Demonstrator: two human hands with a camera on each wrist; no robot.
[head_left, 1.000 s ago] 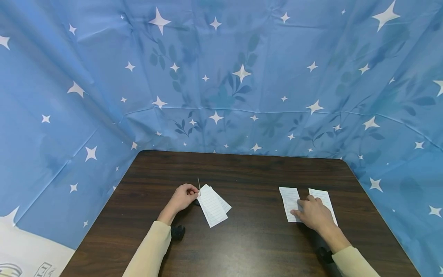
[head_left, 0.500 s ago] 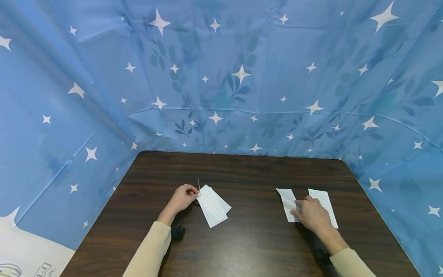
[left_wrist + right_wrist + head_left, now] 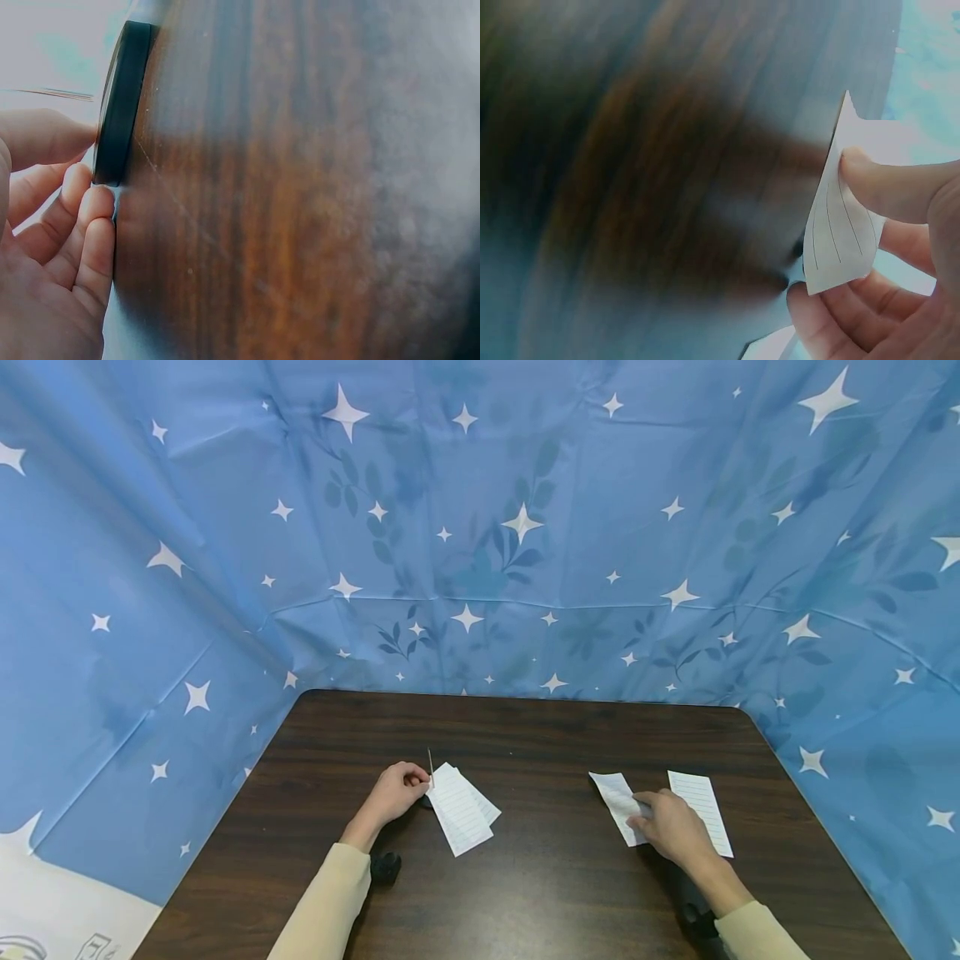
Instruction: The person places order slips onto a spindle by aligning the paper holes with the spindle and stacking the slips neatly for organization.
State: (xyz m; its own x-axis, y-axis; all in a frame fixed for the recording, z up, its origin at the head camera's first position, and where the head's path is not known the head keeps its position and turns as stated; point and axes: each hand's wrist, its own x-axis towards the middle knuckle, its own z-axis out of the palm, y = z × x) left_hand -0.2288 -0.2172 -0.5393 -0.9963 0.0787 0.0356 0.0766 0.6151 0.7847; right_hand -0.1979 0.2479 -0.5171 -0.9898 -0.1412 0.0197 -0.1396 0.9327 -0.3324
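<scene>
Fingers of the right hand [image 3: 672,828] pinch a white lined paper slip [image 3: 619,802], lifting it near the dark wooden table's [image 3: 555,893] right edge. Left hand [image 3: 393,792] apparently pinches a thin needle [image 3: 430,762] beside two stacked slips [image 3: 461,810]. One slip [image 3: 701,810] remains.

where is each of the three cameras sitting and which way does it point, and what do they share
Head: worn on the head, facing forward and down at the dark wood table and blue star backdrop; both sleeves, the left hand and right hand show.
Left wrist: close beside the left hand, looking along the tabletop at a black round base; curled fingers show.
Right wrist: beside the right hand, looking across the table; thumb and fingers pinch a lined paper slip.
Shared: head and right wrist views both show that slip.
</scene>
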